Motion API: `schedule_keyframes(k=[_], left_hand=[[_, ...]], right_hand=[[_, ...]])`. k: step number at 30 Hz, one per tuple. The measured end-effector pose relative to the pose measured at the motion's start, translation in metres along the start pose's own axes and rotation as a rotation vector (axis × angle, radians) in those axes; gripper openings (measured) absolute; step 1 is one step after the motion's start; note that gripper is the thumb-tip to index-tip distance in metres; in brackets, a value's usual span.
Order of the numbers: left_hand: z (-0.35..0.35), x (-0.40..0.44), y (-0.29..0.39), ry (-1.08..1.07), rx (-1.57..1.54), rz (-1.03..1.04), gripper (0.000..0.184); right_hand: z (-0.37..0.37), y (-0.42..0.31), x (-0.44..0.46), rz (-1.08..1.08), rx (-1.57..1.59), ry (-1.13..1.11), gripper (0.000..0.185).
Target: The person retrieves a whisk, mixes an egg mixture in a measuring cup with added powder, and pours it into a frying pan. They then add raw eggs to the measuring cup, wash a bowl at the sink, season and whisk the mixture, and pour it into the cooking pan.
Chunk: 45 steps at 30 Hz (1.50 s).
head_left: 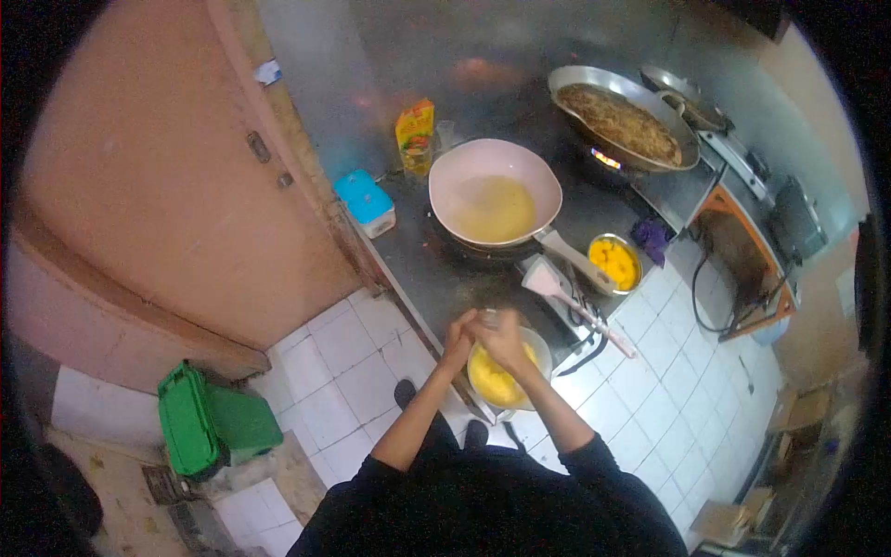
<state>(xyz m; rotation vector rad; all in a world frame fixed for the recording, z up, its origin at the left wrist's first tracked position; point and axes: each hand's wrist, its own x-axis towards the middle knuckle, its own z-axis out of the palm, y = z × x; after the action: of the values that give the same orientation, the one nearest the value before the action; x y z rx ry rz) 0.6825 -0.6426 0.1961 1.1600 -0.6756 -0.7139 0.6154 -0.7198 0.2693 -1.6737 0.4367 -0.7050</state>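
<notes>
My left hand (458,340) and my right hand (504,342) are close together above the far side of a bowl (545,351). Both are closed around a small greyish thing (489,317), mostly hidden by the fingers, so its kind is unclear. Inside the bowl lies a soft yellow mass (494,382). Beyond the hands, a pink frying pan (445,181) sits on the stove with a shallow layer of yellowish oil. A pink spatula (560,290) rests to the right of my right hand, near the pan's handle.
A metal bowl (635,280) of orange-yellow pieces stands beside the pan handle. Farther back, a large wok (571,76) holds dark oil. At the left are a blue-lidded container (365,197) and a yellow oil pouch (415,130). A green bin (218,418) stands on the floor.
</notes>
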Motion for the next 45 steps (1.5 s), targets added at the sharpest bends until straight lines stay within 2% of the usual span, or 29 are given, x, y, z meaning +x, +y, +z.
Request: schedule_keyframes(k=[2, 3, 4, 5, 6, 7, 8, 11, 12, 15, 16, 17, 19, 20, 23, 25, 27, 28, 29, 31, 32, 34, 36, 37, 39, 40, 42, 43, 45], left_hand=[[-0.026, 0.032, -0.109, 0.013, 0.378, -0.096, 0.042], [-0.020, 0.031, -0.110, 0.030, 0.372, -0.100, 0.042], [-0.012, 0.028, -0.101, 0.148, 0.077, -0.025, 0.038], [-0.006, 0.025, -0.091, 0.264, -0.217, 0.052, 0.034], [-0.008, 0.029, -0.048, 0.092, 0.026, -0.108, 0.028], [-0.005, 0.031, -0.039, 0.101, 0.022, -0.098, 0.028], [0.000, 0.028, -0.034, 0.117, 0.026, -0.090, 0.027], [0.004, 0.027, -0.026, 0.140, 0.060, -0.084, 0.027], [0.008, 0.020, -0.028, 0.148, 0.063, -0.092, 0.027], [0.009, 0.029, -0.042, 0.124, 0.071, -0.060, 0.027], [0.007, 0.040, -0.059, 0.106, 0.070, -0.030, 0.027], [0.004, 0.036, -0.076, 0.093, 0.072, -0.025, 0.027], [-0.001, 0.026, -0.092, 0.082, 0.071, -0.009, 0.027], [0.002, 0.026, -0.040, -0.028, 0.233, 0.002, 0.026], [0.001, 0.024, -0.066, -0.008, 0.449, 0.148, 0.024], [0.003, 0.017, -0.046, -0.018, 0.423, 0.054, 0.024], [0.006, 0.025, -0.017, -0.009, 0.362, -0.080, 0.025], [0.005, 0.032, -0.038, -0.020, 0.184, -0.107, 0.025], [0.004, 0.030, -0.062, -0.026, 0.182, -0.114, 0.025], [0.003, 0.033, -0.059, 0.048, 0.268, 0.040, 0.024], [0.004, 0.030, -0.057, 0.090, 0.306, 0.116, 0.024], [0.000, 0.026, -0.054, 0.064, 0.318, 0.088, 0.024], [0.002, 0.026, -0.041, 0.052, 0.500, -0.005, 0.025], [0.000, 0.022, -0.038, 0.046, 0.505, -0.016, 0.025], [0.001, 0.025, -0.031, 0.007, 0.282, -0.049, 0.030], [0.002, 0.029, -0.022, 0.016, 0.278, -0.034, 0.030], [0.009, 0.026, -0.004, 0.088, 0.473, -0.112, 0.029], [0.008, 0.027, -0.008, 0.092, 0.468, -0.068, 0.029], [0.007, 0.029, -0.016, 0.099, 0.459, 0.021, 0.028]], right_hand=[[0.003, -0.055, 0.011, 0.043, -0.122, -0.107, 0.017], [0.005, -0.084, 0.012, 0.116, -0.239, -0.197, 0.014], [0.006, -0.097, 0.010, 0.032, -0.105, -0.058, 0.016], [0.005, -0.090, 0.002, 0.041, -0.107, -0.076, 0.016], [0.000, -0.075, -0.003, 0.057, -0.095, -0.047, 0.015], [-0.001, -0.056, -0.002, 0.072, -0.084, -0.014, 0.014], [0.002, -0.032, 0.005, 0.109, -0.242, -0.036, 0.014], [0.009, -0.098, 0.012, 0.082, -0.096, 0.058, 0.018], [-0.004, -0.114, 0.010, 0.112, -0.202, 0.067, 0.020], [0.001, -0.030, -0.002, 0.194, -0.233, -0.052, 0.016], [0.010, -0.042, 0.003, 0.059, -0.255, -0.028, 0.024], [0.006, -0.054, -0.001, 0.072, -0.255, -0.019, 0.024], [0.001, -0.114, -0.002, -0.067, -0.218, 0.231, 0.023], [-0.012, -0.080, -0.009, 0.116, -0.144, 0.173, 0.026], [-0.002, -0.050, -0.006, 0.088, -0.360, 0.065, 0.027], [-0.001, -0.083, -0.006, 0.152, -0.238, 0.060, 0.026], [-0.010, -0.081, -0.009, 0.066, -0.258, 0.285, 0.024], [-0.007, -0.085, 0.001, 0.044, -0.256, 0.288, 0.024], [-0.003, -0.089, 0.001, 0.098, -0.275, 0.223, 0.019], [0.006, -0.101, 0.005, 0.200, -0.300, 0.088, 0.016], [0.002, -0.114, 0.001, 0.075, -0.165, 0.245, 0.016], [-0.004, -0.053, -0.009, 0.029, -0.274, 0.235, 0.018], [0.003, -0.067, 0.000, 0.074, -0.388, 0.204, 0.023], [0.004, -0.080, 0.014, 0.352, -0.309, 0.005, 0.014], [0.001, -0.125, 0.003, 0.150, -0.132, 0.314, 0.023], [0.002, -0.100, 0.003, 0.134, -0.136, 0.304, 0.023], [-0.001, -0.026, 0.001, -0.103, -0.342, 0.259, 0.027], [0.002, -0.055, 0.005, -0.108, -0.343, 0.256, 0.027], [0.012, -0.147, 0.007, 0.117, -0.124, 0.328, 0.031]])
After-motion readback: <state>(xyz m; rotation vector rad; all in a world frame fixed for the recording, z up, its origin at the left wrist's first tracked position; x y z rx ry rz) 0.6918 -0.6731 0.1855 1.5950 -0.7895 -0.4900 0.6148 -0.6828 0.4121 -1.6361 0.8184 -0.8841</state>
